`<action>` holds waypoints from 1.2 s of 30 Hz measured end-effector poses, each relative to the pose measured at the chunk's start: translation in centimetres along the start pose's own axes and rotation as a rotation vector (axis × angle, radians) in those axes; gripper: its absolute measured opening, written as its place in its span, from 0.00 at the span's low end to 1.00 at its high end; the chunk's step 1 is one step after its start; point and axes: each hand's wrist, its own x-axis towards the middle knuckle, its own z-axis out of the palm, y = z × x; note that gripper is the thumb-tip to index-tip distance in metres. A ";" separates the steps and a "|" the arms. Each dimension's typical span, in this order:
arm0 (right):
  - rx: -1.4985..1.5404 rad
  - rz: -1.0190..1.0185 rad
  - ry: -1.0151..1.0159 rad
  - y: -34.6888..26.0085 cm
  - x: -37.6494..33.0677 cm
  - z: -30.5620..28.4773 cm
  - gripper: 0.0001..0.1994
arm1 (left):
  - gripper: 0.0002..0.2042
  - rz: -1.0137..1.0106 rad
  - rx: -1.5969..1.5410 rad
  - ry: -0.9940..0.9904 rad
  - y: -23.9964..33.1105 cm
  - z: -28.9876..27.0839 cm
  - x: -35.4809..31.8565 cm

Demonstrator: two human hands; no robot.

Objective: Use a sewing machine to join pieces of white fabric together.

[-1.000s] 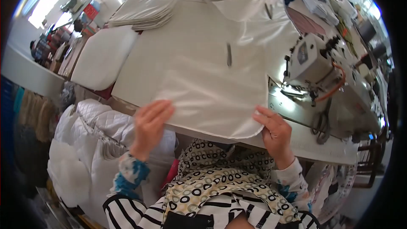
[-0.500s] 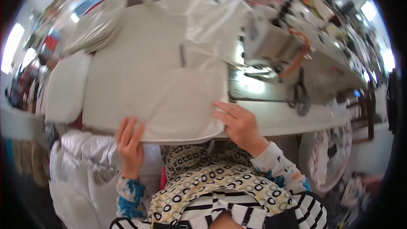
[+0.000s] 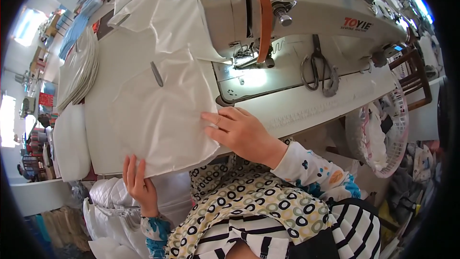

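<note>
A smooth white cloth piece [image 3: 163, 120] lies in front of me, its near edge reaching the table's front edge. A narrow grey strip [image 3: 156, 74] shows on its upper part. My left hand [image 3: 140, 184] is at the cloth's near left edge, fingers stretched out on top and apart; its thumb is hidden. My right hand [image 3: 242, 134] rests over the cloth's right edge with extended fingertips touching it. Just beyond that hand stands a white sewing machine [image 3: 306, 12], its lamp lighting the metal bed [image 3: 261, 84] beside the cloth.
Black-handled scissors [image 3: 317, 64] lie on the machine bed. More white cloth [image 3: 177, 24] with grey strips spreads behind the piece. A stack of white pieces [image 3: 79, 69] sits at left, above a white padded piece [image 3: 71, 141]. A plastic basket [image 3: 400, 110] stands right of the table.
The view has shifted, bringing the sewing machine closer and larger. Both hands still lie along the white cloth's edges; the cloth looks more rippled and turned.
</note>
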 end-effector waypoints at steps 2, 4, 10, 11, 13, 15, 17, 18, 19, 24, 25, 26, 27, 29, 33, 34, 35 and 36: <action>0.005 0.001 0.004 0.2 -0.1 0.0 0.11 | 0.28 -0.010 -0.011 0.015 -0.2 0.2 -0.3; 0.017 -0.012 0.004 0.1 0.3 0.2 0.11 | 0.27 -0.031 -0.013 0.037 -0.7 0.0 -0.5; -0.011 0.002 -0.151 -0.1 1.0 -0.8 0.19 | 0.24 -0.029 -0.125 -0.009 -1.5 -1.3 -0.5; -0.065 -0.007 -0.178 -0.2 1.0 -1.2 0.22 | 0.25 -0.053 -0.141 -0.006 -1.4 -1.4 -0.2; -0.047 -0.053 -0.234 -1.0 2.2 -3.1 0.23 | 0.25 -0.085 -0.068 -0.029 -2.2 -2.1 0.1; -0.067 -0.064 -0.286 -1.2 2.8 -3.6 0.24 | 0.24 -0.088 -0.037 -0.061 -3.9 -2.5 0.6; -0.083 -0.107 -0.304 -1.1 3.2 -3.1 0.24 | 0.24 0.037 -0.163 -0.116 -5.9 -3.2 0.9; -0.083 -0.133 -0.308 -0.7 3.0 -2.4 0.24 | 0.24 0.020 -0.155 -0.099 -6.3 -4.0 1.4; -0.033 -0.129 -0.296 0.0 2.6 -1.7 0.23 | 0.23 -0.047 -0.225 -0.126 -6.3 -5.1 2.4; 0.587 0.249 -0.267 -0.8 6.0 -4.4 0.12 | 0.12 -0.609 -1.121 0.118 -5.1 -9.9 9.2; 0.839 0.415 -0.158 -1.0 6.8 -5.2 0.11 | 0.12 -0.605 -1.103 0.146 -5.6 -11.4 10.3; 1.090 0.584 -0.052 -1.4 7.7 -6.0 0.10 | 0.13 -0.552 -1.317 0.078 -6.2 -12.8 11.3; 1.134 0.558 0.101 -2.8 9.5 -6.8 0.11 | 0.15 -0.479 -1.537 -0.003 -6.3 -13.8 11.8; 1.147 0.563 0.120 -2.6 11.5 -7.1 0.12 | 0.16 -0.509 -1.534 -0.045 -5.2 -13.5 11.3; 0.922 0.589 0.035 0.3 12.9 -3.1 0.13 | 0.14 -0.736 -1.432 -0.282 -7.1 -9.0 8.9; 0.915 0.610 0.033 1.7 12.4 -1.6 0.13 | 0.11 -0.854 -1.386 -0.291 -6.6 -7.7 8.2; 0.922 0.686 -0.018 3.7 11.6 -0.9 0.14 | 0.11 -0.846 -1.409 -0.326 -6.6 -5.3 8.3; 0.952 0.755 -0.086 4.9 11.0 0.0 0.14 | 0.11 -0.885 -1.357 -0.294 -6.7 -3.3 7.8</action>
